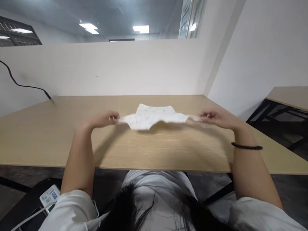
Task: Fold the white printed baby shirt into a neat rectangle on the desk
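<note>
A thin white cloth, faintly patterned and shaped like a small garment, is stretched out sideways just over the tabletop. Its left end is pinched between the fingers of my left hand. On the other side my right hand grips the opposite narrow end. The front edge of the cloth hangs unevenly and casts a shadow on the wood. Motion blurs the cloth and both hands a little, so its exact kind cannot be made out.
The wooden table meets a white partition at the back. A black cable comes down at the left. Below the table on the left, a white device with a cord rests on a black seat. Another table stands at the right.
</note>
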